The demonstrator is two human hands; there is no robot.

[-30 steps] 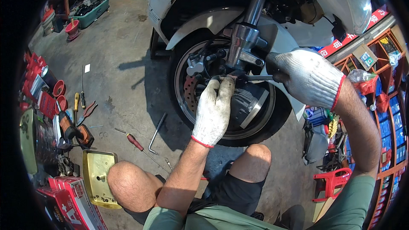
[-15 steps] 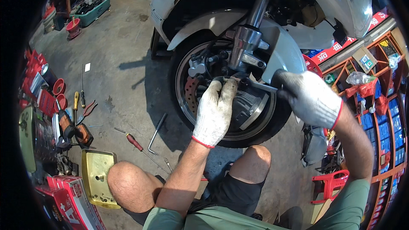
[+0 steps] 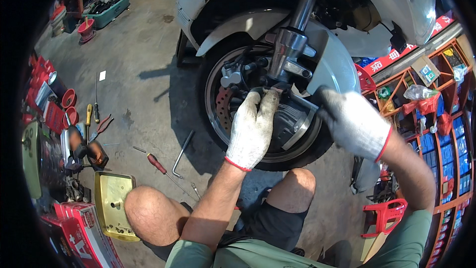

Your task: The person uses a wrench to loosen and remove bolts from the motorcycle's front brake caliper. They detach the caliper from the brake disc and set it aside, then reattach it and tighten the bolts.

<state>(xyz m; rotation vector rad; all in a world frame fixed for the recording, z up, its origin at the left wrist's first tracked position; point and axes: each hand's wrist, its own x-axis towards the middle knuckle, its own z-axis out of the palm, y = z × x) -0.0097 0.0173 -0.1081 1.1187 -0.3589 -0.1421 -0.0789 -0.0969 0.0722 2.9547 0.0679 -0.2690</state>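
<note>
My left hand (image 3: 252, 129), in a white knit glove with a red cuff, is closed at the bottom of the shiny fork leg (image 3: 288, 52), by the hub of the front wheel (image 3: 208, 114). Its fingertips are pressed around the head end of a metal wrench; their exact hold is partly hidden. From there the wrench's bright shaft (image 3: 303, 101) runs right to my gloved right hand (image 3: 353, 121), which is closed around the other end. That hand is slightly blurred, and the wrench's end is hidden in it. A drilled brake disc (image 3: 224, 105) shows left of my left hand.
On the floor to the left lie a bent metal bar (image 3: 183, 153), a red-handled screwdriver (image 3: 156, 164), pliers (image 3: 104, 124) and an orange-black power drill (image 3: 77, 141). A yellow tray (image 3: 100, 203) stands by my left knee. Orange shelving (image 3: 432, 136) and a red stool (image 3: 389, 216) are at right.
My right hand has moved down toward me with its end of the wrench. My left hand stays at the foot of the fork leg.
</note>
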